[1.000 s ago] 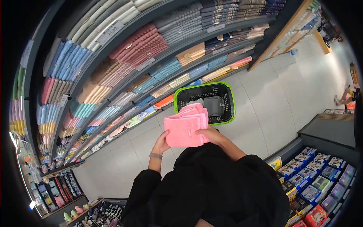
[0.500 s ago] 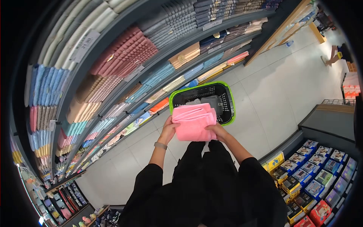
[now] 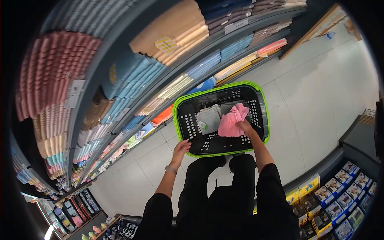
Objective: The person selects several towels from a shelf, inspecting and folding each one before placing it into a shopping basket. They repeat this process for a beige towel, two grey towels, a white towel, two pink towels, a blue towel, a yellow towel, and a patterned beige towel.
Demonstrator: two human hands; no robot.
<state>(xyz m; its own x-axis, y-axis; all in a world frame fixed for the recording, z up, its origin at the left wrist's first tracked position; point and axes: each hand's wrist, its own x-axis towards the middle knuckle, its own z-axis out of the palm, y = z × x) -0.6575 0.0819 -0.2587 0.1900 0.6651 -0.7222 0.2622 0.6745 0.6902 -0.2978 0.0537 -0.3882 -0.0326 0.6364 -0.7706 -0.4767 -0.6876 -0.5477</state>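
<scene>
My right hand (image 3: 245, 127) grips a folded pink cloth (image 3: 231, 123) inside a black basket (image 3: 192, 149) with a bright green rim. Beside the pink cloth, a folded light grey cloth (image 3: 209, 117) with a small green and white label lies in the basket. A darker grey cloth (image 3: 227, 107) is partly covered by the pink one. My left hand (image 3: 182, 147) holds nothing, its fingers apart, near the basket's front left rim.
Curved shelves (image 3: 94, 66) of folded cloths in many colours run along the left and top. Boxed goods (image 3: 335, 210) fill a display at the lower right. Pale floor tiles (image 3: 296, 104) lie right of the basket.
The pink cloth has gone from both hands above the basket's front edge down into the basket, held by my right hand only. My left hand has let go. The view is closer to the basket.
</scene>
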